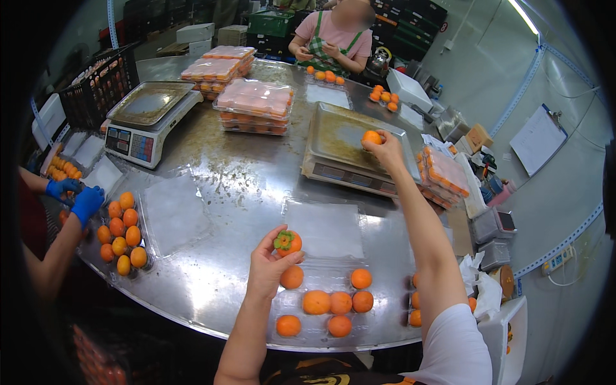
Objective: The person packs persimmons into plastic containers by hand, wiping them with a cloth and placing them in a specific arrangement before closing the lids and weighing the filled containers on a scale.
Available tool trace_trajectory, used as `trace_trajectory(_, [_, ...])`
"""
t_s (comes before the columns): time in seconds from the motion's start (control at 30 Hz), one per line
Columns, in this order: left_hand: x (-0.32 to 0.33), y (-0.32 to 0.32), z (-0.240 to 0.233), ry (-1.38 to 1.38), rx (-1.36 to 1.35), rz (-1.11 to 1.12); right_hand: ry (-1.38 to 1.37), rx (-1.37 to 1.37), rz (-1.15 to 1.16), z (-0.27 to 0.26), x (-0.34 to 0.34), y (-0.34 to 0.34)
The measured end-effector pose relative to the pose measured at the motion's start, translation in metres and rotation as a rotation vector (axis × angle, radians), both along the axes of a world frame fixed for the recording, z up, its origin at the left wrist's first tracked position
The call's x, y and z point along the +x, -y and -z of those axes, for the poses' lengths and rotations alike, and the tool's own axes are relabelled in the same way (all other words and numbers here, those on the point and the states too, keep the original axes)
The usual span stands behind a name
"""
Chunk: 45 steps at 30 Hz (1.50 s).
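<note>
My left hand [272, 260] holds an orange persimmon [290, 243], its green calyx facing up, just above the near edge of a clear plastic clamshell tray. Several persimmons [316, 302] sit in the compartments of that tray, some compartments bare. The tray's open lid, with a white liner sheet [332, 231] on it, lies behind. Farther off to the right, my right hand [386, 149] grips another persimmon [371, 137] over the metal pan of a digital scale [346, 130]. Whether that fruit touches the pan, I cannot tell.
A co-worker's blue-gloved hands [79, 196] are at the left beside a tray of persimmons [119, 226]. Filled clamshells [255, 101] and a second scale [134, 134] stand farther back on the steel table [226, 202]. Another person [332, 43] stands at the far side. Packed boxes [442, 173] are at the right.
</note>
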State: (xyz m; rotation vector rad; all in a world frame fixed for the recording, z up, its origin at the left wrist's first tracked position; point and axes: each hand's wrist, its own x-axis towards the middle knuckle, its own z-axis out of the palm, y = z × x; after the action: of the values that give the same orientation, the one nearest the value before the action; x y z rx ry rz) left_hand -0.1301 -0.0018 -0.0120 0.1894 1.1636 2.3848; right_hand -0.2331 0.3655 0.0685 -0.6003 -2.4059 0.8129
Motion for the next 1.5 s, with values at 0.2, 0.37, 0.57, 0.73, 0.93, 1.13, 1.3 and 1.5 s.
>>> trace_trajectory(0.2, [0.0,0.001,-0.004,-0.012,-0.008,-0.003,0.118,0.088,0.106,0.015,-0.036,-0.004])
trace_trajectory(0.37, [0.003,0.001,-0.003,-0.075,-0.048,0.005,0.13,0.393,0.097,0.011,-0.026,-0.015])
trace_trajectory(0.57, [0.01,0.0,-0.013,-0.17,-0.121,-0.042,-0.15,-0.064,-0.4,-0.002,0.055,0.057])
trace_trajectory(0.73, [0.014,-0.005,-0.009,-0.105,-0.021,0.152,0.021,-0.404,-0.628,0.02,0.171,0.162])
trace_trajectory(0.93, [0.019,-0.009,0.001,-0.09,0.1,0.305,-0.207,-0.124,-0.588,0.028,0.207,0.206])
trace_trajectory(1.13, [0.025,-0.005,-0.006,-0.118,0.177,0.33,-0.253,-0.109,-0.584,0.027,0.211,0.223])
trace_trajectory(1.3, [0.03,-0.02,-0.012,-0.147,0.139,0.358,-0.26,-0.073,-0.509,0.022,0.238,0.204])
trace_trajectory(1.5, [0.031,-0.006,-0.004,-0.232,-0.062,0.274,-0.332,0.005,-0.23,0.027,0.313,0.153])
